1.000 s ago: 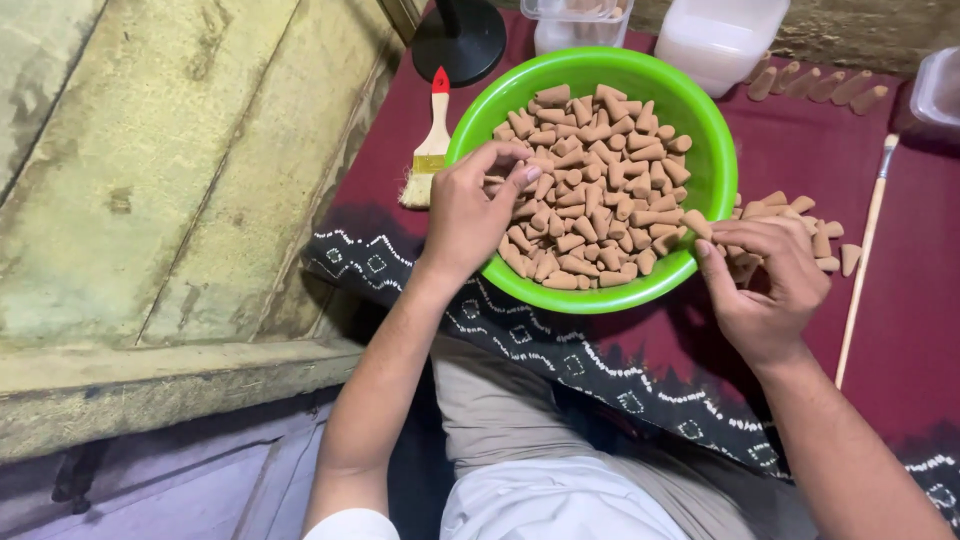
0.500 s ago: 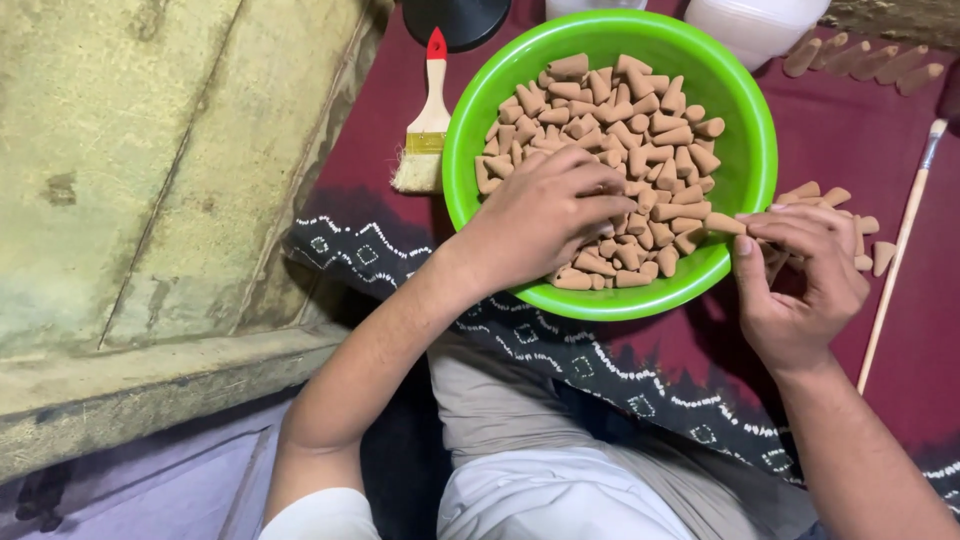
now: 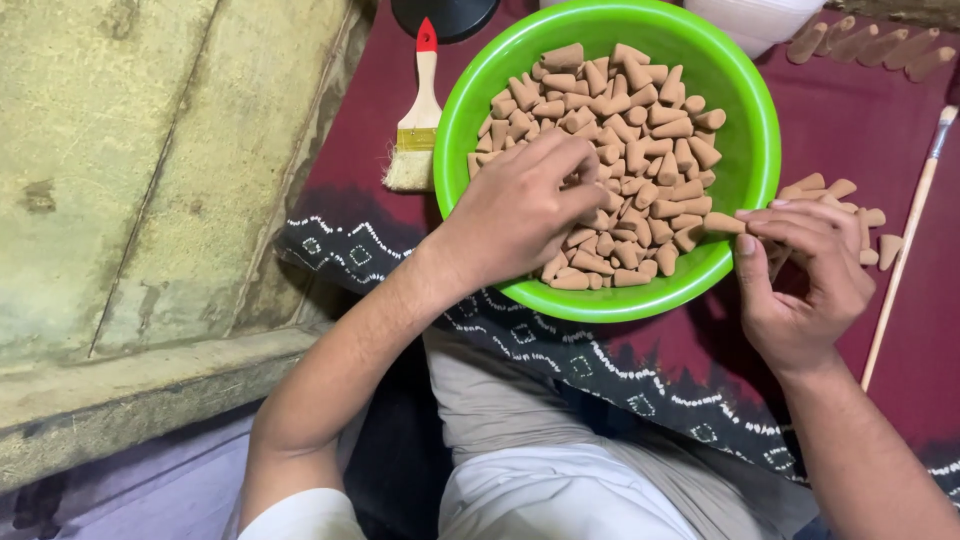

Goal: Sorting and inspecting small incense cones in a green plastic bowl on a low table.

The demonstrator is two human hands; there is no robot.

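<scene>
Left hand [image 3: 515, 210] reaches into green bowl [image 3: 745, 110] on the maroon cloth [image 3: 850, 130], fingers curled among the tan cones [image 3: 630, 150], grip contents hidden; right hand [image 3: 805, 275] pinches one cone [image 3: 722, 223] at the bowl's right rim, beside a loose cone pile [image 3: 850, 205].

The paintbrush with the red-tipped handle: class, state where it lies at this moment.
In the head view, the paintbrush lies on the maroon cloth, just left of the green bowl, bristles toward the person, beyond the left hand.
</scene>
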